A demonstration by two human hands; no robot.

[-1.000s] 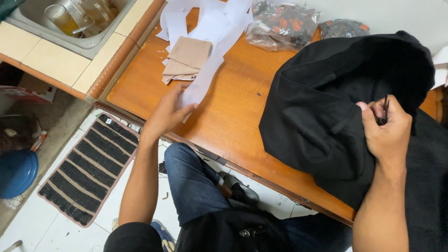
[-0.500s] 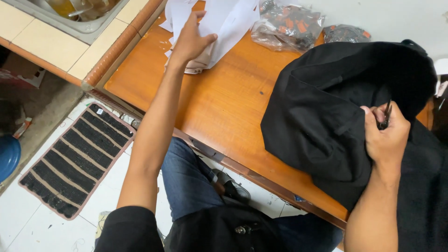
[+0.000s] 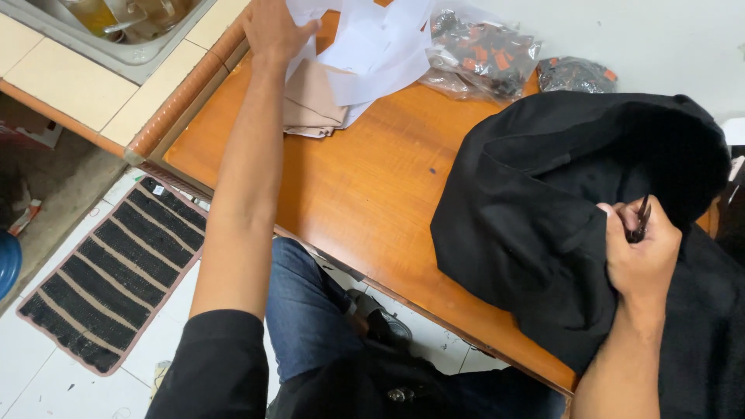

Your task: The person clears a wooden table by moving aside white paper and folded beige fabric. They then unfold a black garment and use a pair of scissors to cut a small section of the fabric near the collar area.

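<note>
My left hand (image 3: 273,29) reaches far across the wooden table (image 3: 365,194) and rests on the white paper pieces (image 3: 372,46) at the table's far edge. A folded beige cloth (image 3: 312,105) lies under those papers. My right hand (image 3: 640,256) presses on a black garment (image 3: 543,209) heaped on the right of the table, and grips a small dark pair of scissors (image 3: 641,219) whose tips stick up past the fingers.
Two clear bags of dark and orange small parts (image 3: 485,50) (image 3: 576,74) lie at the back. A metal sink with dishes (image 3: 128,23) sits in a tiled counter on the left. A striped floor mat (image 3: 116,271) lies below.
My left hand has moved from the table's near edge up and away to the white papers. My right hand has stayed on the black garment.
</note>
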